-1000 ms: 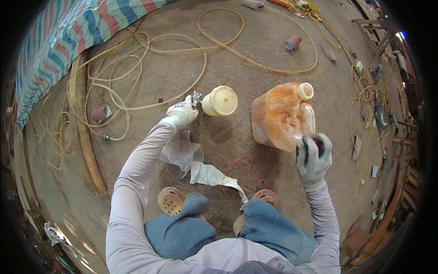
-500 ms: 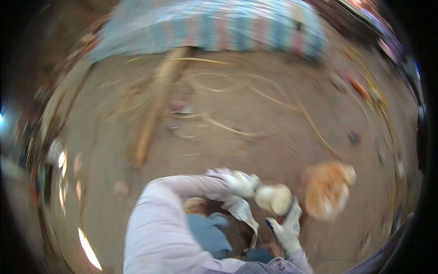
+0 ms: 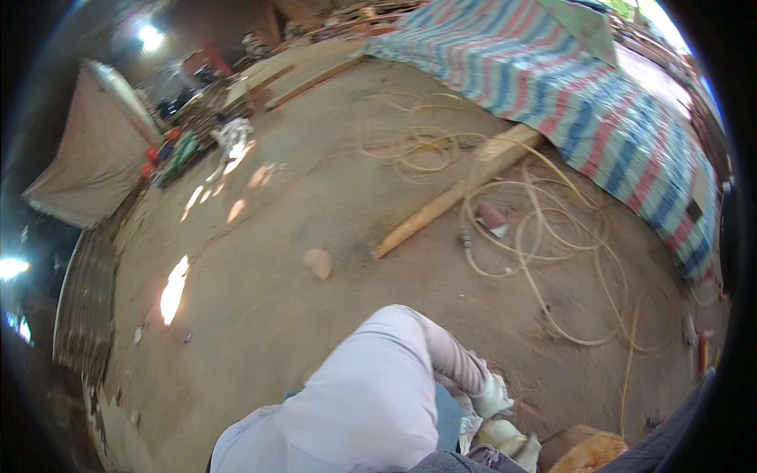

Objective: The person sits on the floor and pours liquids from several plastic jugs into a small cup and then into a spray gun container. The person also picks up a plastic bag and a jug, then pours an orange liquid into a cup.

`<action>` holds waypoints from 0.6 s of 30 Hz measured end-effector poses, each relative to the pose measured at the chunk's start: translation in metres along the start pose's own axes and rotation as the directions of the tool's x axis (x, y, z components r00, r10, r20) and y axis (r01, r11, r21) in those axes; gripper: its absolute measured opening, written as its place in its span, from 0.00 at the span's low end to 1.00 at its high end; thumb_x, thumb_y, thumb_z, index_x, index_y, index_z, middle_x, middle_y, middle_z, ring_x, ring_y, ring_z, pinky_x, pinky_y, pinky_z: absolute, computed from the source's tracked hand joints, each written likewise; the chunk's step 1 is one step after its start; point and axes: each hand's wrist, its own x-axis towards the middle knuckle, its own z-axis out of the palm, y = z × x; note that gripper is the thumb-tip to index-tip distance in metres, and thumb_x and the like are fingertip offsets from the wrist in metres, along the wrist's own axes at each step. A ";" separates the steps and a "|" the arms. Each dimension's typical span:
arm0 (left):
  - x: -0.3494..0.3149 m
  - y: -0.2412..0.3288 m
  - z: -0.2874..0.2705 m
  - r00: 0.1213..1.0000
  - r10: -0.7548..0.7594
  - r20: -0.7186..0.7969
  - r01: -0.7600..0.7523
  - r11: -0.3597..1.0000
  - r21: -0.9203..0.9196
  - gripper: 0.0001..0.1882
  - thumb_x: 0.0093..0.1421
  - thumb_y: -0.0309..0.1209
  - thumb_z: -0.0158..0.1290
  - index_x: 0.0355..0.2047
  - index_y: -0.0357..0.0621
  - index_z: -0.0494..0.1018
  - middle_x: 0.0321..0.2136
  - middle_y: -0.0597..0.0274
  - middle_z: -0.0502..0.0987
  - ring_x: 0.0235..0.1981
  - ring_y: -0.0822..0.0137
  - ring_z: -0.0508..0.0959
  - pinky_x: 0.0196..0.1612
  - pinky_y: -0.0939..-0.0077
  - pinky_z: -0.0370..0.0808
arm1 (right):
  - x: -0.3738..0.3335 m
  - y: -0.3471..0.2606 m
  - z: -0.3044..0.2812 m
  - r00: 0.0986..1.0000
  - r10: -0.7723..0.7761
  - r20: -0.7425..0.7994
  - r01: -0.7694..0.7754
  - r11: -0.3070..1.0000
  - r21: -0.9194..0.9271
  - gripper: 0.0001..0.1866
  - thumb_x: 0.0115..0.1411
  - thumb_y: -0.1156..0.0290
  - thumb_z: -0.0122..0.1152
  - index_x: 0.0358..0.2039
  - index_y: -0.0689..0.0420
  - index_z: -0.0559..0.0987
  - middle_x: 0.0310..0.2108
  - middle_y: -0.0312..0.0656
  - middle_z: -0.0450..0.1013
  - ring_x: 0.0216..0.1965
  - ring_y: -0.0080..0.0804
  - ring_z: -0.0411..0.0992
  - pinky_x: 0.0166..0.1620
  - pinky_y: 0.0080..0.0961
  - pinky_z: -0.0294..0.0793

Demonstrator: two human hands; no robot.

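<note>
At the lower edge, my left hand, in a white glove, is bunched against a pale, rounded container and appears to grip its near end. The fingertips are turned away and partly hidden. My left forearm in a pale sleeve crosses the lower middle. Beside the container, a whitish patch looks like part of my gloved right hand, cut off by the edge and my clothing; its fingers cannot be made out. An orange, shiny rounded thing lies just right of it, partly cut off.
A long wooden beam lies on the dirt floor, its far end at a striped tarp. Coiled pale hose spreads to its right around a reddish piece. A stone lies left. Stacked sheets stand at far left.
The view has swung left, so the tarp, beam and hose appear farther right. My hands, the container and the orange thing now sit lower, and my right hand is mostly out of sight.
</note>
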 end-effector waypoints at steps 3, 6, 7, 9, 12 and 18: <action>-0.017 -0.009 -0.042 0.965 0.133 0.227 -0.187 0.953 0.238 0.30 0.66 0.52 0.44 0.68 0.75 0.60 0.53 0.46 0.76 0.54 0.49 0.77 0.54 0.37 0.69 | -0.027 -0.018 -0.006 0.972 -0.231 -0.047 0.220 0.960 -0.171 0.43 0.54 0.63 0.70 0.68 0.38 0.59 0.59 0.49 0.62 0.49 0.49 0.69 0.45 0.45 0.78; -0.022 -0.007 -0.086 0.899 0.098 0.426 -0.170 0.976 0.135 0.29 0.63 0.50 0.48 0.66 0.74 0.63 0.56 0.54 0.74 0.56 0.50 0.75 0.53 0.36 0.69 | -0.041 -0.032 -0.023 0.757 -0.645 -0.109 0.440 0.625 -0.645 0.40 0.54 0.66 0.66 0.65 0.31 0.60 0.59 0.44 0.62 0.47 0.46 0.69 0.43 0.39 0.79; -0.021 -0.008 -0.095 0.885 0.188 0.426 -0.294 0.935 0.198 0.29 0.63 0.49 0.49 0.65 0.71 0.64 0.54 0.54 0.75 0.55 0.51 0.76 0.52 0.40 0.70 | -0.045 -0.033 -0.027 0.711 -0.698 -0.086 0.416 0.516 -0.749 0.39 0.54 0.67 0.65 0.63 0.27 0.60 0.59 0.42 0.62 0.47 0.44 0.69 0.42 0.37 0.80; -0.011 -0.013 -0.102 0.848 0.286 0.445 -0.428 0.866 0.258 0.28 0.62 0.45 0.50 0.64 0.67 0.65 0.50 0.55 0.78 0.51 0.52 0.78 0.50 0.48 0.73 | -0.054 -0.033 -0.032 0.681 -0.731 -0.039 0.439 0.450 -0.777 0.38 0.53 0.64 0.65 0.62 0.27 0.58 0.59 0.41 0.60 0.46 0.44 0.69 0.40 0.34 0.80; 0.016 -0.029 -0.096 0.879 0.346 0.328 -0.405 0.904 0.133 0.28 0.60 0.39 0.53 0.62 0.59 0.67 0.45 0.56 0.82 0.46 0.53 0.82 0.48 0.59 0.77 | -0.078 -0.023 -0.025 0.967 -0.143 -0.212 0.125 0.988 -0.095 0.42 0.44 0.56 0.72 0.61 0.41 0.66 0.57 0.47 0.64 0.49 0.46 0.70 0.43 0.40 0.76; 0.045 -0.043 -0.081 0.973 0.227 -0.039 -0.223 0.971 0.083 0.34 0.63 0.39 0.52 0.69 0.61 0.57 0.47 0.50 0.80 0.47 0.48 0.81 0.50 0.56 0.77 | -0.085 -0.014 0.037 0.732 0.659 -0.173 -0.434 0.647 0.628 0.62 0.39 0.37 0.77 0.64 0.68 0.60 0.54 0.56 0.64 0.54 0.53 0.68 0.58 0.44 0.69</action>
